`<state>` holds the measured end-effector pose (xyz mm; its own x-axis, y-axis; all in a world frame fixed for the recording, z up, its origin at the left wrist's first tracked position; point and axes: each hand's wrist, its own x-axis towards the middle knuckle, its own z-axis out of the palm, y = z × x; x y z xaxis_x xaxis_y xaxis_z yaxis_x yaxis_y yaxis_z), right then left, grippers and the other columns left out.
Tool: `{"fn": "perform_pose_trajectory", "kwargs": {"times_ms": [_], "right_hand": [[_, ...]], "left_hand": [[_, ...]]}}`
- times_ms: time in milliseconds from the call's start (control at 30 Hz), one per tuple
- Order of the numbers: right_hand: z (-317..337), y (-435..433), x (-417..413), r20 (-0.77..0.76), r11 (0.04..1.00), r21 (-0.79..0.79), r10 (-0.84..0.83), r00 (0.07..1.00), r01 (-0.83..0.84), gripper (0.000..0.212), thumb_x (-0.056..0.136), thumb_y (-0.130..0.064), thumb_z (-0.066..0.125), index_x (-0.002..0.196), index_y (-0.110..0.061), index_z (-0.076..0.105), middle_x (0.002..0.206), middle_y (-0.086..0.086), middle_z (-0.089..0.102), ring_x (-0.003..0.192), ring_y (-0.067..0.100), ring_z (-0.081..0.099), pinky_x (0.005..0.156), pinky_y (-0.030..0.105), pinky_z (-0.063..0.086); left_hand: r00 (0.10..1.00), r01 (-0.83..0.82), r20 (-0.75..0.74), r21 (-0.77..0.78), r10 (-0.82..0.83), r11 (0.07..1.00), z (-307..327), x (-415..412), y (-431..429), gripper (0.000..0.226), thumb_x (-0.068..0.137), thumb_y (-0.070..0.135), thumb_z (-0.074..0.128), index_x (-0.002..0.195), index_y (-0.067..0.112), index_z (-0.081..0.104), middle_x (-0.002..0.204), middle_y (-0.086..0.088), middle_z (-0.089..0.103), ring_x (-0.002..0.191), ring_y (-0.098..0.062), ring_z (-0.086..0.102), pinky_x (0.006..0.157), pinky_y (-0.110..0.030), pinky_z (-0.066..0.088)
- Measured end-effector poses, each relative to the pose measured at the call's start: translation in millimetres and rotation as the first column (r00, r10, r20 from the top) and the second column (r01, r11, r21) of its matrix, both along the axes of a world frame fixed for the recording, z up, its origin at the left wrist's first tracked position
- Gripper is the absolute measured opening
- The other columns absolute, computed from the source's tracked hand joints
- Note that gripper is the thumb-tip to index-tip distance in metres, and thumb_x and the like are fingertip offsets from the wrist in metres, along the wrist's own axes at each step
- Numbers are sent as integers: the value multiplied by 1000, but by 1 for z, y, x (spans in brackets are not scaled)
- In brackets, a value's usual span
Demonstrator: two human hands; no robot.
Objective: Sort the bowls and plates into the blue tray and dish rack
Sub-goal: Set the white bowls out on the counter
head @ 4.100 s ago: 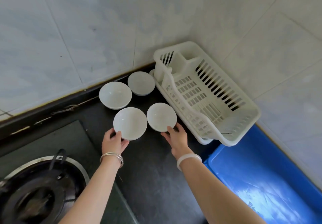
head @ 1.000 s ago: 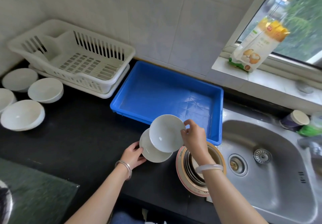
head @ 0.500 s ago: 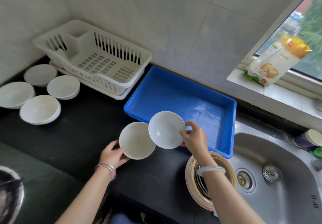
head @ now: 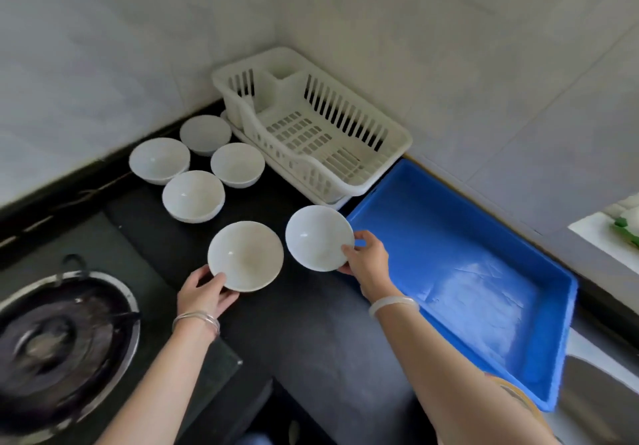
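left hand [head: 204,293] gripping a white bowl [head: 245,256] by its near rim, right hand [head: 367,260] holding a second bowl [head: 318,237] tilted, both over the dark surface [head: 311,323] just left of the blue tray [head: 460,271]. four more bowls [head: 193,196] sitting beside the dish rack [head: 311,133].
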<state>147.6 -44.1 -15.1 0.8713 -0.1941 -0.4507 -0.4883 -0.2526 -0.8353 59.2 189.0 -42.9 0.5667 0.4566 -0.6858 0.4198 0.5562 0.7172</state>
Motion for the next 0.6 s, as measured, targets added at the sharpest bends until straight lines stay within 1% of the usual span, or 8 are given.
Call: {"fn": "perform_pose_trajectory", "kwargs": {"times_ms": [100, 133, 200, 267, 400, 533, 600], "right_hand": [[-9, 30, 16, 20, 1000, 0, -25, 999, 25, 18, 87, -5, 56, 99, -18, 54, 88, -9, 48, 85, 21, 59, 48, 22, 55], [-13, 39, 21, 21, 1000, -3, -30, 999, 30, 17, 87, -5, 56, 98, -17, 55, 88, -10, 47, 88, 22, 58, 50, 24, 56], [-18, 55, 31, 3, 999, -2, -50, 999, 50, 15, 87, -5, 57, 98, -15, 56, 92, -4, 50, 94, 25, 58, 54, 28, 58], [-23, 66, 39, -26, 997, 0, -78, 997, 78, 16, 86, -4, 57, 100, -14, 57, 101, 1, 52, 96, 26, 58, 57, 30, 59], [-32, 78, 47, -56, 994, 11, -105, 993, 105, 17, 87, -4, 58, 100, -15, 55, 107, 4, 53, 98, 26, 58, 59, 31, 58], [-41, 82, 48, -81, 991, 13, -132, 988, 133, 18, 88, -5, 58, 102, -16, 54, 107, 4, 52, 95, 24, 56, 51, 24, 55], [-44, 83, 49, -106, 987, 40, -153, 983, 158, 19, 88, -6, 58, 103, -17, 53, 106, 2, 50, 95, 23, 56, 50, 23, 54]], "left_hand": [[999, -49, -21, -1, 49, 999, -4, 2, 12, 38, 84, 1, 56, 119, 15, 56, 111, -12, 59, 89, -32, 65, 75, -34, 53], [998, -65, -22, -9, 65, 998, -5, 3, 14, 38, 83, 1, 56, 119, 15, 56, 111, -13, 60, 90, -33, 65, 75, -34, 53], [995, -97, -26, -22, 97, 995, -7, 4, 18, 38, 83, 1, 56, 118, 15, 56, 112, -13, 60, 91, -34, 65, 75, -34, 53], [992, -127, -31, -33, 126, 991, -10, 6, 21, 37, 83, 1, 56, 118, 14, 56, 113, -14, 61, 90, -33, 65, 77, -35, 53], [987, -158, -47, -52, 155, 986, -12, 13, 28, 39, 84, 2, 56, 120, 14, 55, 116, -14, 59, 91, -32, 64, 78, -37, 54], [983, -179, -48, -76, 176, 981, -13, 17, 30, 38, 84, 3, 56, 120, 14, 54, 117, -15, 59, 88, -30, 64, 76, -36, 54], [982, -187, -46, -89, 183, 978, -13, 17, 28, 39, 85, 4, 55, 121, 15, 53, 117, -15, 58, 89, -30, 64, 78, -36, 53]]}}
